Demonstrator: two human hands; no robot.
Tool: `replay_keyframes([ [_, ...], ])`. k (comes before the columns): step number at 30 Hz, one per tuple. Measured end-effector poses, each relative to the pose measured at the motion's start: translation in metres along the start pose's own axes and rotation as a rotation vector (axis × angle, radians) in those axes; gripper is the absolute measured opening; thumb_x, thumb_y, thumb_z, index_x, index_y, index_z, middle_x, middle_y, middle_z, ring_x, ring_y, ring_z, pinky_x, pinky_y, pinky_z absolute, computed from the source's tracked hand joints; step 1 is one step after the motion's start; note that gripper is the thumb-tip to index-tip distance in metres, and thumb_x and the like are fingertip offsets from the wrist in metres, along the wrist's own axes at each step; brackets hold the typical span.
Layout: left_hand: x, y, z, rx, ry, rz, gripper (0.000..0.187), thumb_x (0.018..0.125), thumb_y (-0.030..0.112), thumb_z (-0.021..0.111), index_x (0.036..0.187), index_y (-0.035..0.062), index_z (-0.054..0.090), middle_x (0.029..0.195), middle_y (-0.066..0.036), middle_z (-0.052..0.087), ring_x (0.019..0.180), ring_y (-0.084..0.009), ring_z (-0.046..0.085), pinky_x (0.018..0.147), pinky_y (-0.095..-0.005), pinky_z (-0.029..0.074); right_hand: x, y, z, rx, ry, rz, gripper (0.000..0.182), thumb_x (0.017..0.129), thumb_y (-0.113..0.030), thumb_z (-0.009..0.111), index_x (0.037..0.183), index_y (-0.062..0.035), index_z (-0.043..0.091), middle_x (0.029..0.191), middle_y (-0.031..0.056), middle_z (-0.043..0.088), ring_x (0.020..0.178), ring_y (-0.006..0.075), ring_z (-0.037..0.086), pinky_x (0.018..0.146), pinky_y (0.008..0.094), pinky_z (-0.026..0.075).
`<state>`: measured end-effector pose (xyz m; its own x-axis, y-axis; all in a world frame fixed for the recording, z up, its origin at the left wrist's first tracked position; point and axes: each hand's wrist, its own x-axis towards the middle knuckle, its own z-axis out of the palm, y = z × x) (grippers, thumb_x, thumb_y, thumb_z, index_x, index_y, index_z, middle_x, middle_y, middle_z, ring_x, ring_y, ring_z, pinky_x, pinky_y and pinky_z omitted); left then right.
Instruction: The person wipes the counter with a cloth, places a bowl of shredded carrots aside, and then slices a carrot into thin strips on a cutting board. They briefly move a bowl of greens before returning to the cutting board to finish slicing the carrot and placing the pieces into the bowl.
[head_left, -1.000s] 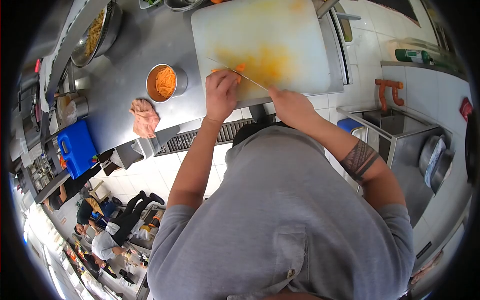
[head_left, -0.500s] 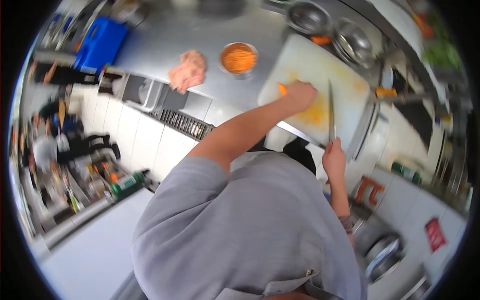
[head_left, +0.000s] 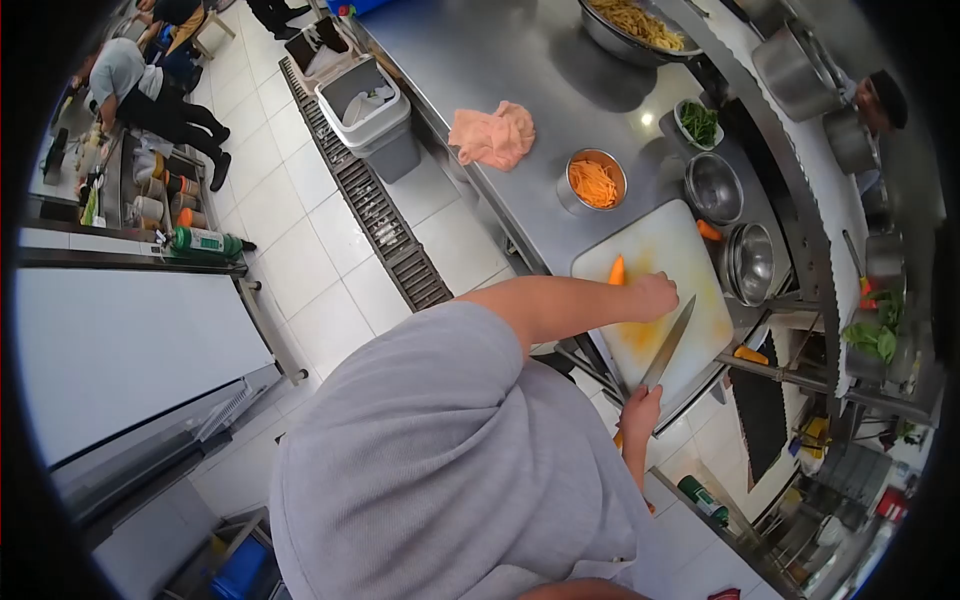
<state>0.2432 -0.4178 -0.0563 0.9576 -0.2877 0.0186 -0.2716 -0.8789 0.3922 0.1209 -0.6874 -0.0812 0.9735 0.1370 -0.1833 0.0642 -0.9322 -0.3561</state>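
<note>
My left hand (head_left: 654, 297) is closed above the white cutting board (head_left: 695, 250), its fingers curled downward; whatever is under them is hidden. Beside the wrist, partly behind the forearm, lies an orange carrot piece (head_left: 617, 269). My right hand (head_left: 640, 410), at the board's near edge, grips the handle of a large knife (head_left: 668, 350). The blade lies over the board, its tip pointing away from me, just right of my left hand. Orange-yellow stains mark the board. Behind it stands a metal container (head_left: 575, 196) of orange strips.
A pink cloth (head_left: 492, 135) lies on the steel counter (head_left: 450, 60). Metal bowls (head_left: 714, 187), a dish of chopped greens (head_left: 698, 123) and another carrot (head_left: 709, 230) sit beyond the board. A grey bin (head_left: 385, 130) stands left of the counter; a person (head_left: 150, 85) bends farther off.
The camera view has turned, showing more floor at the left and more of the counter's far side. The knife now slants across the board. Both hands remain closed.
</note>
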Motion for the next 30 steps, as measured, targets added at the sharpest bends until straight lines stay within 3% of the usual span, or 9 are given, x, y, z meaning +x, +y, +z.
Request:
replay_keyframes([
  [3,-0.011,-0.001,-0.025,-0.091,0.040,0.031,0.025,0.089,0.007,0.068,0.113,0.0033,0.076,0.119,-0.017,0.068,0.114,-0.0372,0.068,0.091,-0.0451,0.062,-0.002,-0.003,-0.003,0.030,-0.027,0.041,0.032,0.112,-0.027,0.048,0.118,0.0041,0.047,0.080,0.0268,0.068,0.056,0.0399,0.070,0.044,0.0486,0.059],
  [9,-0.171,-0.030,-0.185,-0.666,0.861,0.301,0.039,0.084,-0.005,0.065,0.121,0.0048,0.070,0.121,-0.016,0.067,0.108,-0.0350,0.067,0.092,-0.0430,0.056,-0.002,0.011,0.007,0.066,-0.016,0.091,0.037,0.112,-0.029,0.049,0.128,0.0055,0.047,0.076,0.0232,0.067,0.051,0.0348,0.067,0.041,0.0453,0.056],
  [14,-0.307,-0.190,-0.272,0.042,1.254,-0.390,0.041,0.082,-0.001,0.075,0.122,0.0079,0.073,0.117,-0.011,0.074,0.102,-0.0284,0.070,0.090,-0.0402,0.056,-0.003,0.015,0.011,0.036,0.024,0.040,0.040,0.113,-0.029,0.049,0.132,0.0057,0.047,0.075,0.0223,0.067,0.048,0.0335,0.065,0.040,0.0438,0.054],
  [16,-0.342,-0.288,-0.257,0.199,1.007,-1.051,0.053,0.087,0.012,0.079,0.137,0.0011,0.065,0.144,-0.023,0.061,0.131,-0.0367,0.062,0.107,-0.0486,0.052,-0.009,-0.012,-0.009,0.043,-0.029,0.119,0.029,0.110,-0.027,0.051,0.116,0.0015,0.052,0.097,0.0356,0.071,0.095,0.0590,0.067,0.082,0.0655,0.051],
  [18,-0.365,-0.325,-0.247,0.260,0.863,-1.343,0.065,0.090,0.021,0.080,0.146,-0.0028,0.058,0.159,-0.031,0.046,0.144,-0.0427,0.052,0.117,-0.0539,0.045,-0.009,-0.019,-0.017,0.019,-0.070,0.085,0.031,0.110,-0.028,0.051,0.120,0.0019,0.053,0.100,0.0366,0.071,0.098,0.0588,0.067,0.083,0.0649,0.052],
  [19,-0.364,-0.326,-0.241,0.133,0.895,-1.240,0.070,0.091,0.026,0.080,0.149,-0.0041,0.055,0.164,-0.035,0.038,0.149,-0.0453,0.047,0.121,-0.0563,0.042,-0.009,-0.018,-0.019,-0.033,-0.054,0.010,0.035,0.110,-0.029,0.051,0.126,0.0022,0.054,0.102,0.0373,0.071,0.098,0.0588,0.067,0.083,0.0646,0.053],
  [23,-0.289,-0.211,-0.217,-0.041,1.221,-0.602,0.041,0.093,0.016,0.080,0.129,-0.0004,0.068,0.133,-0.020,0.067,0.121,-0.0337,0.068,0.099,-0.0429,0.057,-0.016,-0.042,-0.035,-0.081,-0.059,0.048,0.032,0.109,-0.028,0.052,0.126,-0.0004,0.052,0.096,0.0358,0.071,0.093,0.0579,0.068,0.081,0.0667,0.053],
  [26,-0.225,-0.094,-0.168,-0.127,0.941,-0.173,0.023,0.094,0.003,0.076,0.117,0.0065,0.072,0.111,-0.011,0.074,0.106,-0.0278,0.072,0.095,-0.0379,0.057,-0.015,-0.058,-0.050,-0.102,-0.081,0.091,0.027,0.109,-0.027,0.052,0.122,-0.0023,0.051,0.093,0.0351,0.071,0.092,0.0566,0.069,0.080,0.0670,0.053],
  [30,-0.156,-0.046,-0.071,-0.299,0.454,0.130,0.034,0.082,-0.007,0.064,0.112,0.0056,0.074,0.121,-0.011,0.072,0.114,-0.0360,0.067,0.096,-0.0454,0.057,-0.027,-0.077,-0.053,-0.091,-0.132,0.022,0.023,0.109,-0.026,0.052,0.118,-0.0041,0.052,0.090,0.0320,0.072,0.089,0.0539,0.071,0.080,0.0663,0.054],
])
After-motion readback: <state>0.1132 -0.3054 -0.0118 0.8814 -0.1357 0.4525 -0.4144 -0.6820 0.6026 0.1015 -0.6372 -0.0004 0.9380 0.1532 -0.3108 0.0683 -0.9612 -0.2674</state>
